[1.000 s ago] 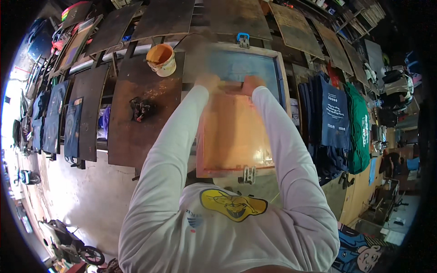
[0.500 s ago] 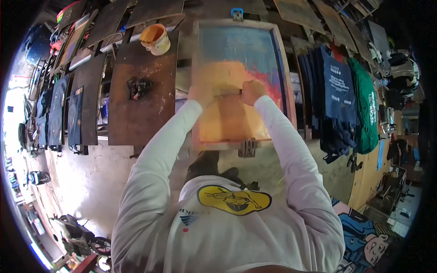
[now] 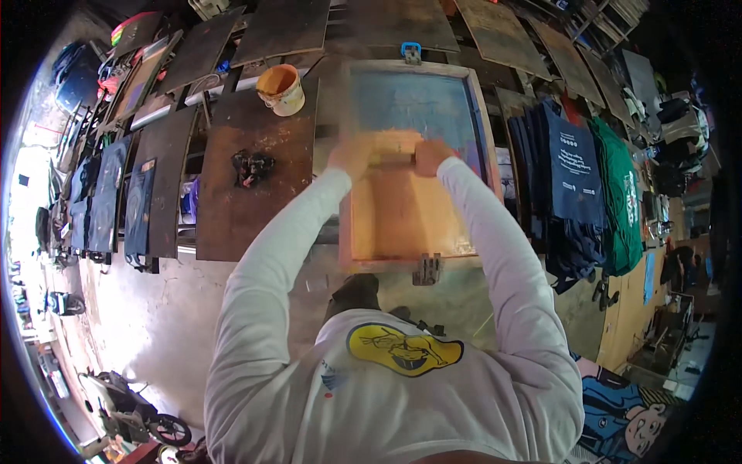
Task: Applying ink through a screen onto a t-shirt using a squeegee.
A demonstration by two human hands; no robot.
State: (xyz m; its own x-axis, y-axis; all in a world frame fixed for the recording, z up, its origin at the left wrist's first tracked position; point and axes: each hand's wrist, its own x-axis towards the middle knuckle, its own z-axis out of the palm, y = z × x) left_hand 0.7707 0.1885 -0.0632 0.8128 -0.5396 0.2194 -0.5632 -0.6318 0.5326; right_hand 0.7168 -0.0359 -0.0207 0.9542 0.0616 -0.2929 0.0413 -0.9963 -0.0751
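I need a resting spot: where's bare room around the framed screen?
The brown board: bare between the crumpled dark bundle and the near edge. The board beyond the bucket looks bare. Crowded: the framed screen, with the squeegee, and the navy cloths at right.

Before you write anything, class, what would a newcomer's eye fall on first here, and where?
The framed screen in the middle would likely catch the eye first: orange in its near part, blue beyond, with the left hand and right hand gripping a bar over the orange. To its left, an orange-stained bucket stands on a dark board; to its right hang navy fabric and green fabric.
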